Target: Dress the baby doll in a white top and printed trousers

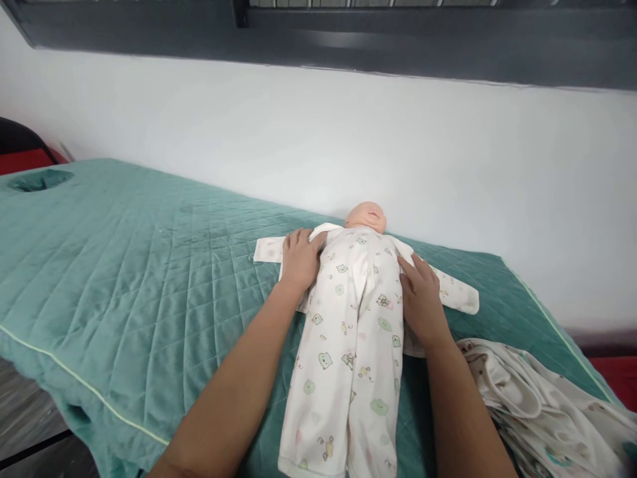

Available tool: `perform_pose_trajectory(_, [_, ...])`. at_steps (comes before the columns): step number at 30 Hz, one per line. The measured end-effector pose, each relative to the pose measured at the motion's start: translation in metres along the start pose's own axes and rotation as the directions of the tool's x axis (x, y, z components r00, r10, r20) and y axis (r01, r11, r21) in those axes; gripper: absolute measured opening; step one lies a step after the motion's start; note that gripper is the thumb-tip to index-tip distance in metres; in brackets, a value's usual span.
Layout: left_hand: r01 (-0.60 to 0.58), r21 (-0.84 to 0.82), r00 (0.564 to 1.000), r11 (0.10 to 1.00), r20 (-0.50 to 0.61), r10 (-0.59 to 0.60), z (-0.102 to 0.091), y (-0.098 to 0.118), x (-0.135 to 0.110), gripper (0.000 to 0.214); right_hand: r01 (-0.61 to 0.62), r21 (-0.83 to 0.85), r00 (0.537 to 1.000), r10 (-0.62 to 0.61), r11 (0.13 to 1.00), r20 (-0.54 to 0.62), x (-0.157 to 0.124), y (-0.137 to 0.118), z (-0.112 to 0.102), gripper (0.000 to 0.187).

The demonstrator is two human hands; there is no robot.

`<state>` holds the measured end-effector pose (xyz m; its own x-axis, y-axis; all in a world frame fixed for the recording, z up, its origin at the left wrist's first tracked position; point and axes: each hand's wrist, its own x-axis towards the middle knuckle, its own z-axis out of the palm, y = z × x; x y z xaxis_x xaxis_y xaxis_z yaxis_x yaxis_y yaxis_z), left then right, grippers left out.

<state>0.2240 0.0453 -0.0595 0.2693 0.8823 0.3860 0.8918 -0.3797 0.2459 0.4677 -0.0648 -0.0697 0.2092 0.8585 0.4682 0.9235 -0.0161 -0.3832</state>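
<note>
A baby doll (367,216) lies on its back, its head toward the wall. It wears a white long-sleeved shirt (455,290) with both sleeves spread out sideways. White baby pants (343,345) printed with small animals and green shapes cover its front up to the chest, and the legs stretch toward me. My left hand (301,257) rests on the shirt by the left sleeve, its fingers extended and thumb apart near the top edge of the pants. At the doll's other side, my right hand (421,295) lies against the shirt and the pants' edge, fingers apart. Some fingertips are partly hidden.
A green quilted cover (164,265) spreads over the bed, with a face hole (40,180) at the far left. Crumpled white printed cloth (542,411) lies at the right, beside my forearm. A white wall (279,133) stands directly behind the doll's head.
</note>
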Motion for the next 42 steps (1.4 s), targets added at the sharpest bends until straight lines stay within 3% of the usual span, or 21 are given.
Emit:
perform_pose_trajectory(3, [0.031, 0.013, 0.999, 0.999, 0.011, -0.031, 0.001, 0.000, 0.002, 0.057, -0.004, -0.113, 0.999, 0.008, 0.994, 0.037, 0.001, 0.002, 0.003, 0.052])
perform_pose_trajectory(7, [0.077, 0.020, 0.997, 0.997, 0.019, -0.077, 0.004, 0.000, 0.005, 0.059, -0.134, -0.237, 0.984, 0.158, 0.962, 0.086, -0.001, -0.003, 0.003, 0.056])
perform_pose_trajectory(12, [0.063, 0.024, 0.998, 0.998, 0.021, -0.063, 0.005, -0.012, 0.011, 0.054, -0.188, -0.249, 0.961, 0.230, 0.950, 0.152, -0.006, -0.008, 0.000, 0.065])
perform_pose_trajectory(19, [0.034, -0.028, 0.988, 0.999, 0.153, -0.029, -0.001, -0.043, 0.016, 0.054, -0.344, -0.248, 0.925, 0.372, 0.906, 0.077, -0.003, -0.008, 0.000, 0.055])
perform_pose_trajectory(27, [0.113, -0.035, 0.975, 0.993, 0.195, -0.104, -0.008, -0.047, 0.009, 0.053, -0.495, -0.199, 0.866, 0.499, 0.846, -0.035, 0.005, 0.005, -0.003, 0.055])
perform_pose_trajectory(33, [0.134, -0.059, 0.977, 0.989, 0.177, -0.122, -0.009, -0.045, 0.008, 0.054, -0.437, -0.169, 0.899, 0.428, 0.883, -0.089, 0.006, 0.010, 0.001, 0.053])
perform_pose_trajectory(37, [0.131, -0.054, 0.976, 0.990, 0.185, -0.119, -0.007, -0.045, 0.010, 0.055, -0.363, -0.237, 0.931, 0.344, 0.901, -0.119, 0.008, 0.010, 0.004, 0.052])
perform_pose_trajectory(42, [0.118, -0.061, 0.978, 0.991, 0.182, -0.105, -0.009, -0.045, 0.010, 0.055, -0.263, -0.362, 0.960, 0.278, 0.894, -0.010, 0.025, 0.015, 0.000, 0.053])
